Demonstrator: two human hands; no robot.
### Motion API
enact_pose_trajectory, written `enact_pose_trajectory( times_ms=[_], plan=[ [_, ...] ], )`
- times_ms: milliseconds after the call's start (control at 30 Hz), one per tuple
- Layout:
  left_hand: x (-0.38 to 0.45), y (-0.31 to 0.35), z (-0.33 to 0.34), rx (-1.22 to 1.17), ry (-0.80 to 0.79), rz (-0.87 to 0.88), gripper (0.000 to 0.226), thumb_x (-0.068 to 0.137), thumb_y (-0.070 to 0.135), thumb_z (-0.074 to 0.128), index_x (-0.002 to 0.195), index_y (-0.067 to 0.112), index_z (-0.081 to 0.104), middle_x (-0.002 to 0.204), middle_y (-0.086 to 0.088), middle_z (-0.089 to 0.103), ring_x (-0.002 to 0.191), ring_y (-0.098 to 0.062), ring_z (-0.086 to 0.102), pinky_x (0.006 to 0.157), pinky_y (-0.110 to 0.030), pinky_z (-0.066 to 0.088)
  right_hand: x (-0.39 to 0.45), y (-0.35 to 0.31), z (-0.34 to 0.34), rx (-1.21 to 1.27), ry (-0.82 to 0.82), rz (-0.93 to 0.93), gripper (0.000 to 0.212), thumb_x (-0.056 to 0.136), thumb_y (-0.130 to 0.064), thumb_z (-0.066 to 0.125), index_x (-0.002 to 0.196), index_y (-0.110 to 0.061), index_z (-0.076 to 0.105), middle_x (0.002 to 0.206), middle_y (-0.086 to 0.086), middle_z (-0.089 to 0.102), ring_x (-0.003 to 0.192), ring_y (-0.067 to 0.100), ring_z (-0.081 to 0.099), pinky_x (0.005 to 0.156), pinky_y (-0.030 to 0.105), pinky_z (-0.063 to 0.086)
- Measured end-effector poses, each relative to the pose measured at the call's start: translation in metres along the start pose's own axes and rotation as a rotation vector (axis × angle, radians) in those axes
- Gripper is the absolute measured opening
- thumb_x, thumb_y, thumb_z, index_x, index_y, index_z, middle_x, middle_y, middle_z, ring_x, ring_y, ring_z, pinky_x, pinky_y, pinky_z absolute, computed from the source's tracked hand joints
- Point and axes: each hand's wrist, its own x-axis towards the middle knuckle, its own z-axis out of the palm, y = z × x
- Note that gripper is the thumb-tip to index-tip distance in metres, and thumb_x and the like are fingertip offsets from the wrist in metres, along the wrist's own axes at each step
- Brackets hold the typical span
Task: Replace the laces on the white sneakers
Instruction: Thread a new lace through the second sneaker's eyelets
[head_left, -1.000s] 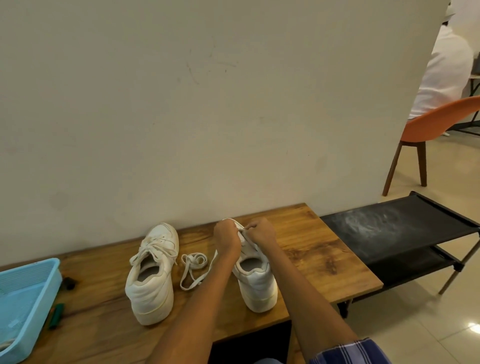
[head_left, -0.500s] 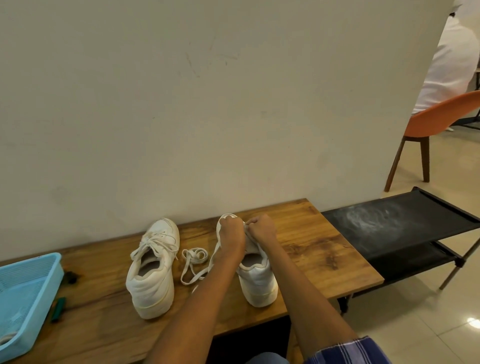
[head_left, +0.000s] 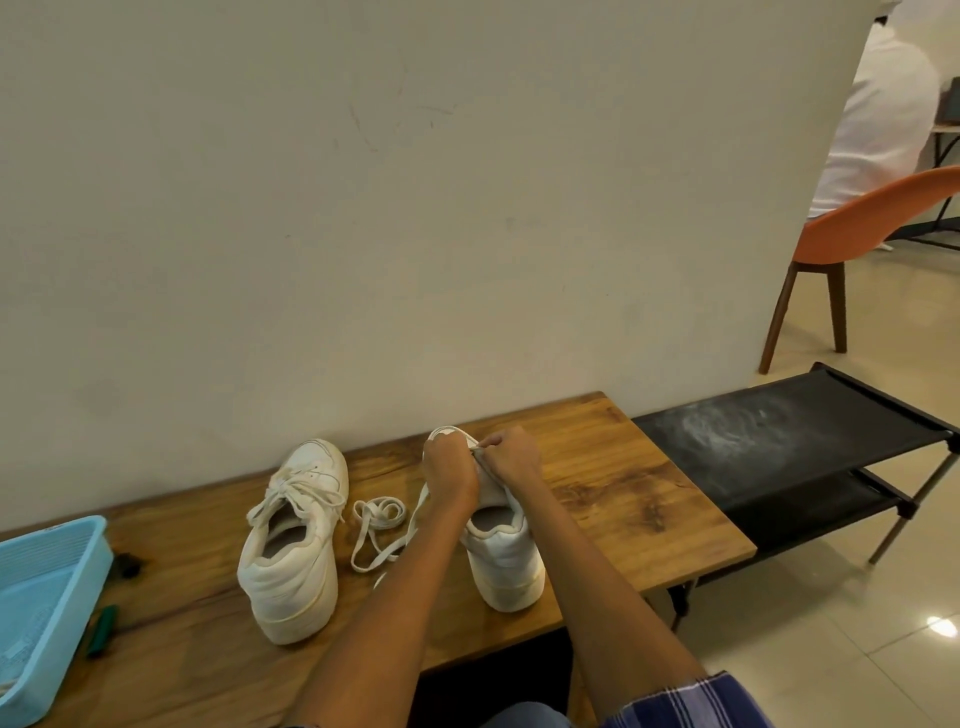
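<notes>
The right sneaker (head_left: 501, 551) stands at lower centre on the counter (head_left: 623, 499). Both hands, left hand (head_left: 449, 473) and right hand (head_left: 511, 457), seem to pinch its lace (head_left: 415, 514); the other laced sneaker (head_left: 291, 551) stands at its left.

Probably an office or café: tiled floor (head_left: 857, 649), orange chair (head_left: 872, 218) (occupied), plain wall (head_left: 415, 208).

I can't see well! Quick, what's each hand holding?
Left hand: fingers pinching the white lace at the right sneaker.
Right hand: pinching that lace too.
</notes>
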Motion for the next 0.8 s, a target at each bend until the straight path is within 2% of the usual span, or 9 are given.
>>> enact_pose_trajectory(
  times_ms=[133, 233, 300, 367, 433, 500, 600, 700, 800],
  plan=[
    [0.003, -0.002, 0.000, -0.031, -0.041, -0.022, 0.024, 0.095, 0.009, 0.042, 0.093, 0.006, 0.066, 0.101, -0.008, 0.068, 0.094, -0.020, 0.062, 0.072, -0.025, 0.042, 0.001, 0.001, 0.002, -0.064, 0.001, -0.049, 0.021, 0.086, -0.020, 0.060, 0.097, -0.015, 0.076, 0.100, 0.005, 0.073, 0.091, 0.022, 0.065, 0.067, 0.025, 0.044],
    [0.001, 0.001, 0.005, -0.048, -0.050, -0.014, 0.024, 0.097, 0.011, 0.041, 0.101, 0.005, 0.064, 0.108, -0.008, 0.064, 0.102, -0.020, 0.060, 0.084, -0.025, 0.043, 0.001, 0.002, 0.001, -0.093, -0.039, -0.029, 0.025, 0.088, -0.021, 0.051, 0.079, -0.013, 0.072, 0.090, 0.011, 0.069, 0.085, 0.027, 0.062, 0.072, 0.031, 0.047],
    [0.002, 0.001, 0.011, -0.083, -0.038, 0.062, 0.025, 0.096, 0.012, 0.042, 0.099, 0.005, 0.066, 0.104, -0.009, 0.064, 0.102, -0.022, 0.059, 0.089, -0.028, 0.043, 0.007, -0.003, -0.007, -0.144, -0.105, -0.029, 0.037, 0.094, -0.027, 0.042, 0.093, -0.003, 0.069, 0.105, 0.018, 0.067, 0.098, 0.032, 0.061, 0.079, 0.030, 0.047],
    [0.003, -0.001, 0.015, -0.137, -0.044, 0.094, 0.025, 0.096, 0.012, 0.042, 0.099, 0.001, 0.065, 0.104, -0.013, 0.064, 0.099, -0.025, 0.059, 0.089, -0.028, 0.043, 0.016, -0.011, -0.020, -0.185, -0.205, -0.034, 0.043, 0.098, -0.029, 0.036, 0.086, 0.000, 0.064, 0.103, 0.023, 0.066, 0.094, 0.035, 0.063, 0.067, 0.021, 0.049],
    [0.003, 0.001, 0.017, -0.249, -0.057, 0.025, 0.025, 0.097, 0.004, 0.040, 0.104, -0.009, 0.061, 0.105, -0.023, 0.062, 0.081, -0.023, 0.059, 0.074, -0.014, 0.046, 0.023, -0.014, -0.027, -0.133, -0.272, -0.001, 0.043, 0.097, -0.027, 0.041, 0.062, -0.008, 0.053, 0.070, 0.017, 0.062, 0.060, 0.026, 0.060, 0.042, 0.017, 0.042],
    [0.003, 0.001, 0.017, -0.249, -0.054, 0.003, 0.025, 0.098, 0.001, 0.035, 0.110, -0.010, 0.055, 0.105, -0.027, 0.060, 0.072, -0.019, 0.055, 0.064, -0.009, 0.044, 0.025, -0.008, -0.024, -0.023, -0.273, 0.038, 0.037, 0.093, -0.023, 0.054, 0.058, -0.012, 0.053, 0.058, 0.006, 0.052, 0.048, 0.013, 0.048, 0.044, 0.018, 0.039],
    [0.001, 0.004, 0.015, -0.263, 0.008, 0.039, 0.022, 0.095, 0.000, 0.039, 0.115, 0.001, 0.048, 0.102, -0.022, 0.060, 0.092, -0.035, 0.058, 0.079, -0.035, 0.046, 0.022, 0.006, -0.009, 0.273, -0.230, 0.154, 0.023, 0.087, -0.012, 0.064, 0.064, -0.014, 0.060, 0.064, 0.001, 0.056, 0.056, 0.008, 0.050, 0.054, 0.021, 0.045],
    [0.001, 0.003, 0.018, -0.138, 0.093, 0.093, 0.035, 0.089, 0.000, 0.046, 0.123, 0.009, 0.048, 0.109, -0.013, 0.061, 0.102, -0.030, 0.054, 0.085, -0.035, 0.041, 0.022, 0.012, 0.001, 0.485, -0.108, 0.231, 0.026, 0.090, -0.005, 0.057, 0.065, -0.012, 0.058, 0.067, 0.004, 0.057, 0.057, 0.010, 0.051, 0.058, 0.025, 0.047],
    [0.000, -0.002, 0.019, -0.174, 0.106, 0.024, 0.032, 0.085, -0.002, 0.053, 0.114, 0.012, 0.056, 0.112, -0.008, 0.062, 0.106, -0.028, 0.051, 0.088, -0.034, 0.038, 0.029, 0.010, -0.021, 1.044, 0.101, 0.374, 0.027, 0.098, -0.002, 0.042, 0.074, -0.005, 0.052, 0.068, 0.010, 0.057, 0.056, 0.017, 0.054, 0.058, 0.028, 0.051]
  ],
)
